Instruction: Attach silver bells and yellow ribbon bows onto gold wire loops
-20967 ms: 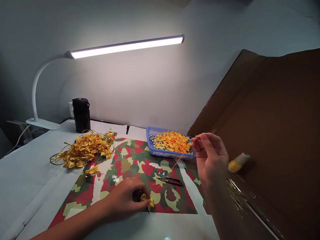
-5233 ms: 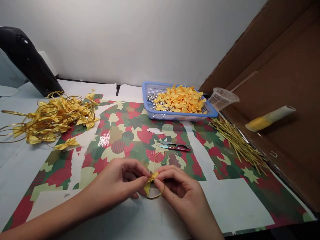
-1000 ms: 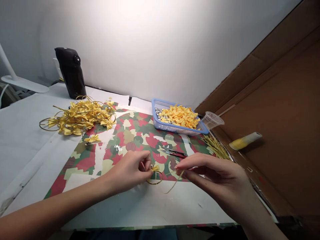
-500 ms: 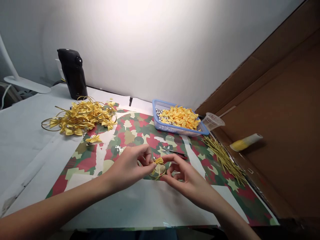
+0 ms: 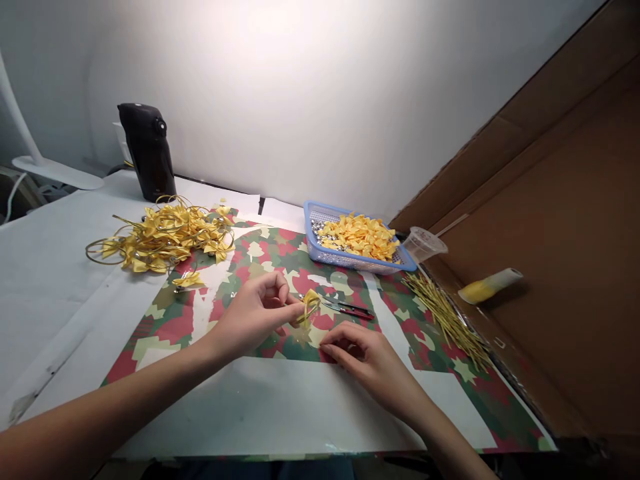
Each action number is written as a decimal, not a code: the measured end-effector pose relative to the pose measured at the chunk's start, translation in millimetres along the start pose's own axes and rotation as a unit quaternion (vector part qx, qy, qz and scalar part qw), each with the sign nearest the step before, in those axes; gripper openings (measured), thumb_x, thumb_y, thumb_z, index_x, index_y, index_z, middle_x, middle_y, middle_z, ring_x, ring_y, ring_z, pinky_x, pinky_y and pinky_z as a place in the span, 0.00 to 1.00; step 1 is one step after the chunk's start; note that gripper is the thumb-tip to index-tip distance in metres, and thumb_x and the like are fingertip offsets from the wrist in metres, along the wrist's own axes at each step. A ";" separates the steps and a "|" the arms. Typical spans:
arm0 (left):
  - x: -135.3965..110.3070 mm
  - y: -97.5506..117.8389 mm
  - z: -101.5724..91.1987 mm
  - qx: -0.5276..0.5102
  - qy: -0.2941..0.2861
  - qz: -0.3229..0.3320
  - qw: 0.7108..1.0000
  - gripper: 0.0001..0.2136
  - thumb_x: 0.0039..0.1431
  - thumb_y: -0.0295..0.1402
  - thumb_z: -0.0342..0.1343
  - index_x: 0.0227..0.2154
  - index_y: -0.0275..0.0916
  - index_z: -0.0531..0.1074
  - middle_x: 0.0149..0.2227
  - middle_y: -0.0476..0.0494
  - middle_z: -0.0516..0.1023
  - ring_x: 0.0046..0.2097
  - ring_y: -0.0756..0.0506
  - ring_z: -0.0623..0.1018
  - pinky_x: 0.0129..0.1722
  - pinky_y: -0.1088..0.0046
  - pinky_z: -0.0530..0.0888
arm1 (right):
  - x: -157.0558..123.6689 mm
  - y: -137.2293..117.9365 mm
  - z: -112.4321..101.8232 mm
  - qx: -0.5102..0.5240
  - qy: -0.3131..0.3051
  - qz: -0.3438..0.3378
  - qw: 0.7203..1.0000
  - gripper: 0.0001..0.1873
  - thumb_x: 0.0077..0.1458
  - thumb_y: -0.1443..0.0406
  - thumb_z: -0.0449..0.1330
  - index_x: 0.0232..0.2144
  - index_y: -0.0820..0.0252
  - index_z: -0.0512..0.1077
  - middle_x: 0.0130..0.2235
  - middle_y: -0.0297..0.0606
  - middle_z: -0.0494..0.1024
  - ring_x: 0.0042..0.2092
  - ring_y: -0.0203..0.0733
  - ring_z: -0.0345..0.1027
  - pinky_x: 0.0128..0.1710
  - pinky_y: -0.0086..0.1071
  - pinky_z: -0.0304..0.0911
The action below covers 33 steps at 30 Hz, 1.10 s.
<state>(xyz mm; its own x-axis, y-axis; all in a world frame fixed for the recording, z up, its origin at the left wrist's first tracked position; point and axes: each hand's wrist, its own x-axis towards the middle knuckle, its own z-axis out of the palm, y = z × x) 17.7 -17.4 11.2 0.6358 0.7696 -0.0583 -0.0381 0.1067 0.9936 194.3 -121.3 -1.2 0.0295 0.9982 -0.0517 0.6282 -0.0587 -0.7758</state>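
Between the thumb and fingers of my left hand (image 5: 267, 307) is a yellow ribbon bow (image 5: 311, 297) on a looped gold cord, held just above the patterned paper. My right hand (image 5: 363, 350) is lower and to the right, apart from the bow. Its thumb and forefinger are pinched together, and whatever may be between them is too small to make out. Small scissors (image 5: 353, 309) with dark red handles lie behind my right hand. Left of my hands, a single bow (image 5: 188, 280) rests near a heap of finished-looking bows on gold loops (image 5: 163, 237).
A blue basket (image 5: 360, 267) at the back holds yellow bows and silver bells. To its right stand a clear plastic cup (image 5: 425, 245) and a bundle of gold cords (image 5: 445, 313). A black flask (image 5: 147, 153) stands back left. A cardboard wall (image 5: 560, 233) borders the right side.
My left hand has lifted the bow up and slightly left, away from my right hand. My right hand has let go of the loop and closed into a pinch.
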 end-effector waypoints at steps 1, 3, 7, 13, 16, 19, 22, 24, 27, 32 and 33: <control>0.6 0.5 -0.3 -0.007 0.003 -0.001 1.000 0.15 0.46 0.32 0.61 0.21 0.39 0.56 0.22 0.56 0.66 0.24 0.54 0.70 0.19 0.81 0.67 | -2.1 -0.1 -2.5 -0.019 0.003 0.001 1.000 0.11 0.57 0.63 0.53 0.28 0.58 0.73 0.28 0.37 0.75 0.30 0.40 0.68 0.29 0.32 0.62; 1.0 1.0 -0.7 -0.013 0.009 -0.003 1.000 0.15 0.46 0.32 0.61 0.20 0.39 0.56 0.22 0.56 0.65 0.24 0.53 0.70 0.19 0.81 0.68 | -5.6 -0.1 -5.0 -0.044 0.015 0.001 0.999 0.11 0.58 0.62 0.53 0.29 0.58 0.72 0.29 0.37 0.74 0.28 0.40 0.67 0.27 0.31 0.60; 0.6 0.9 -0.8 -0.007 0.008 0.004 1.000 0.15 0.46 0.31 0.61 0.20 0.39 0.56 0.22 0.56 0.65 0.24 0.55 0.68 0.19 0.82 0.67 | -6.0 -1.8 2.4 -0.063 0.038 -0.017 0.997 0.07 0.57 0.61 0.55 0.33 0.58 0.70 0.31 0.37 0.72 0.27 0.38 0.63 0.25 0.30 0.60; 0.1 0.7 -2.1 -0.003 0.001 0.021 1.000 0.15 0.47 0.32 0.60 0.20 0.39 0.56 0.21 0.57 0.65 0.23 0.56 0.66 0.20 0.82 0.67 | 18.7 -10.7 27.1 -0.042 0.072 -0.069 0.994 0.05 0.55 0.62 0.57 0.29 0.57 0.67 0.30 0.33 0.67 0.25 0.37 0.60 0.24 0.29 0.58; 0.3 1.4 -3.6 0.000 0.016 0.023 1.000 0.15 0.46 0.32 0.61 0.21 0.39 0.56 0.21 0.56 0.66 0.24 0.55 0.68 0.19 0.82 0.67 | 29.3 -13.8 30.4 -0.040 0.074 -0.080 0.993 0.10 0.54 0.65 0.58 0.22 0.57 0.64 0.26 0.33 0.67 0.25 0.37 0.61 0.25 0.29 0.58; 0.6 2.2 -5.3 0.000 0.034 0.015 0.999 0.15 0.46 0.33 0.60 0.21 0.39 0.56 0.22 0.55 0.68 0.26 0.53 0.72 0.20 0.82 0.67 | 27.4 -13.3 22.6 -0.041 0.066 -0.084 0.993 0.09 0.55 0.67 0.56 0.22 0.57 0.68 0.24 0.33 0.69 0.26 0.39 0.63 0.27 0.30 0.59; 0.4 2.4 -6.6 -0.008 0.043 0.008 0.999 0.15 0.47 0.33 0.61 0.21 0.39 0.56 0.22 0.55 0.69 0.27 0.51 0.75 0.20 0.82 0.67 | 15.3 -8.7 6.0 -0.038 0.084 -0.077 0.993 0.09 0.57 0.64 0.55 0.27 0.58 0.71 0.29 0.37 0.74 0.30 0.41 0.68 0.29 0.31 0.62; 0.2 2.2 -7.0 -0.011 0.047 0.008 0.999 0.15 0.47 0.33 0.61 0.21 0.39 0.56 0.23 0.54 0.69 0.27 0.51 0.76 0.20 0.81 0.67 | 4.8 -4.5 -7.3 -0.041 0.108 -0.070 0.991 0.11 0.58 0.61 0.55 0.28 0.58 0.72 0.29 0.38 0.76 0.30 0.41 0.69 0.30 0.32 0.64; -0.2 1.5 -7.2 -0.014 0.050 0.007 0.999 0.15 0.48 0.34 0.61 0.21 0.40 0.56 0.24 0.54 0.70 0.28 0.50 0.76 0.21 0.80 0.67 | -11.3 1.4 -26.3 -0.084 0.160 -0.089 0.979 0.11 0.59 0.59 0.56 0.28 0.57 0.72 0.31 0.38 0.77 0.31 0.43 0.71 0.30 0.32 0.66; -0.1 2.1 -7.4 -0.027 0.073 0.005 0.997 0.17 0.47 0.35 0.63 0.21 0.40 0.56 0.23 0.54 0.69 0.29 0.50 0.77 0.22 0.80 0.67 | -32.5 13.0 -45.7 -0.162 0.233 -0.083 0.955 0.10 0.58 0.58 0.57 0.29 0.55 0.73 0.31 0.37 0.77 0.29 0.42 0.70 0.29 0.33 0.67; 0.0 2.5 -7.5 -0.029 0.077 0.004 0.997 0.17 0.47 0.35 0.63 0.21 0.40 0.56 0.23 0.54 0.70 0.30 0.50 0.77 0.23 0.80 0.67 | -35.9 16.6 -47.2 -0.164 0.238 -0.069 0.955 0.10 0.57 0.58 0.58 0.30 0.55 0.74 0.31 0.37 0.77 0.28 0.42 0.70 0.29 0.33 0.67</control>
<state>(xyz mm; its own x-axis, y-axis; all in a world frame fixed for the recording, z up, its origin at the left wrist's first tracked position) 11.8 -12.4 13.0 0.5089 0.8581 -0.0683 -0.0910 0.1325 0.9870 240.3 -157.6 17.5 0.2297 0.8916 0.3903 0.8593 0.0025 -0.5115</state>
